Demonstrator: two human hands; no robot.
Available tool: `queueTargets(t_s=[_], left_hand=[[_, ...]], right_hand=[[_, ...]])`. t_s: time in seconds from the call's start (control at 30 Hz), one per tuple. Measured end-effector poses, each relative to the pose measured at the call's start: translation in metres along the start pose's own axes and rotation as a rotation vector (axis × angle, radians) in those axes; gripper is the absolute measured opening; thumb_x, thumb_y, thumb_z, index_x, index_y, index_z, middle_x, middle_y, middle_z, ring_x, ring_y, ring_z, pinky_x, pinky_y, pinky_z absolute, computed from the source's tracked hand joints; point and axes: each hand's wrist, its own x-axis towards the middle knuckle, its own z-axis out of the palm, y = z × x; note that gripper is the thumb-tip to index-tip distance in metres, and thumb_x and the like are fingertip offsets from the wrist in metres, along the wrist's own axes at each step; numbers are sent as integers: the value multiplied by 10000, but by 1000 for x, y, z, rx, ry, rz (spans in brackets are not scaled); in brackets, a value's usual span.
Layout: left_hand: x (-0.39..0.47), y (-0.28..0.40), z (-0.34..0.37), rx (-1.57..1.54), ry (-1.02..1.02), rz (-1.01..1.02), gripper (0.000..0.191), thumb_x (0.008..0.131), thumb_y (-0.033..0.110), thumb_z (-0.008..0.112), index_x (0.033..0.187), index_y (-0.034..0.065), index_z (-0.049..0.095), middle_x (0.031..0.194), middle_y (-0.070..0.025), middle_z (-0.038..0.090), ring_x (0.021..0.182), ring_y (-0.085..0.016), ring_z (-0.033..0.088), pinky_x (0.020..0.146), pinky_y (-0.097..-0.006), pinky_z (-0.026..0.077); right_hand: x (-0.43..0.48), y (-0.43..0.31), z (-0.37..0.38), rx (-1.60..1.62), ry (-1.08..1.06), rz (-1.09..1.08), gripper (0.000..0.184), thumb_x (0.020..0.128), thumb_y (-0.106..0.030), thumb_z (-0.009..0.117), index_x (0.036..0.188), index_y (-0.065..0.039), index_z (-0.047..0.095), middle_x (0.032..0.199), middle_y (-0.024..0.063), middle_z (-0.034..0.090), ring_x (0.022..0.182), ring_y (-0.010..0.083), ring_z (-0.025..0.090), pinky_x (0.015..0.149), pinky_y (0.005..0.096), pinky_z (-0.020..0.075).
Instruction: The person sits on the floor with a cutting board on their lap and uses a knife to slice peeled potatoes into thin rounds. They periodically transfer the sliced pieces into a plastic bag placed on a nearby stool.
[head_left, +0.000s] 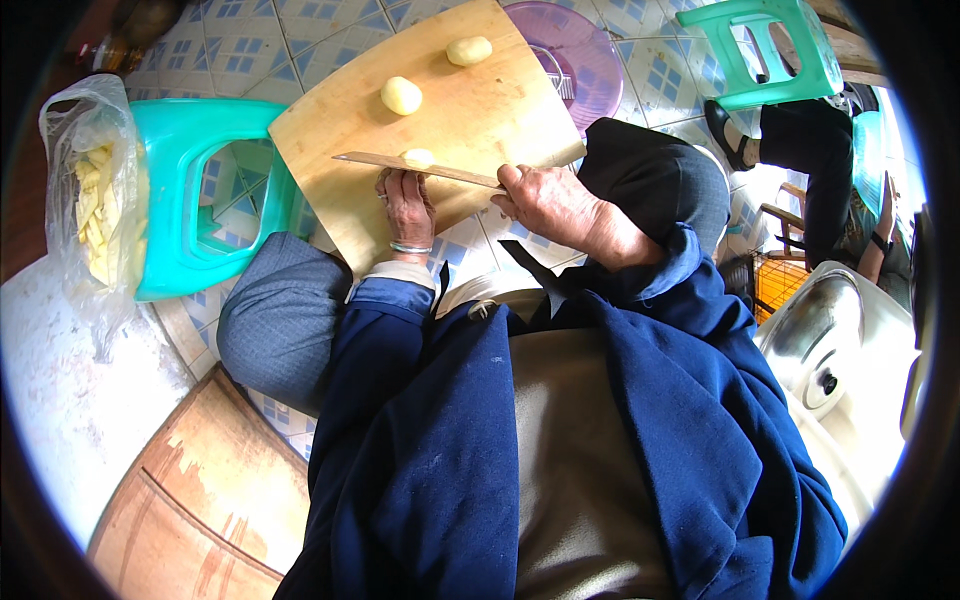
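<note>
A wooden cutting board (480, 112) lies before me, tilted in view. On it sit two whole peeled potatoes, one potato (401, 96) left of middle and another potato (469, 51) near the far edge. My right hand (559, 210) grips the handle of a long-bladed kitchen knife (420, 166), its blade pointing left across the board. Just beyond the blade shows part of a third peeled potato (418, 157). My left hand (410, 210), with a bracelet at the wrist, holds that potato from the near side. The blade partly hides its fingertips.
A turquoise plastic stool (169, 202) stands left, with a clear plastic bag (112, 210) of cut pale strips. Behind the board is a purple plastic basin (600, 67). A green stool (780, 90), a seated person's leg (806, 157) and a metal lid (814, 330) are at right.
</note>
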Motion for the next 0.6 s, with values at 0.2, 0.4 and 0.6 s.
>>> queueTargets(t_s=[0.2, 0.4, 0.6], left_hand=[[0, 2, 0, 1, -6, -30, 226, 823, 39, 568, 1042, -6, 545, 1032, -193, 501, 928, -366, 465, 810, -445, 373], [-1, 2, -1, -33, -5, -67, 300, 797, -3, 575, 1093, 32, 538, 1077, -169, 493, 994, -363, 461, 853, -444, 380], [-2, 3, -3, -36, -30, -34, 319, 785, -18, 570, 1098, 35, 532, 1088, -157, 480, 1005, -361, 449, 853, -435, 380]], right_hand=[[6, -1, 5, 3, 29, -21, 227, 832, -217, 552, 841, -8, 464, 610, 140, 571, 590, 299, 614, 528, 384, 492], [19, 4, 19, 35, 33, -34, 187, 816, -181, 533, 837, -8, 465, 620, 140, 583, 580, 295, 613, 505, 384, 485], [57, 0, 53, -26, 51, -65, 178, 796, -172, 550, 837, -19, 468, 623, 131, 577, 570, 312, 602, 504, 400, 488]])
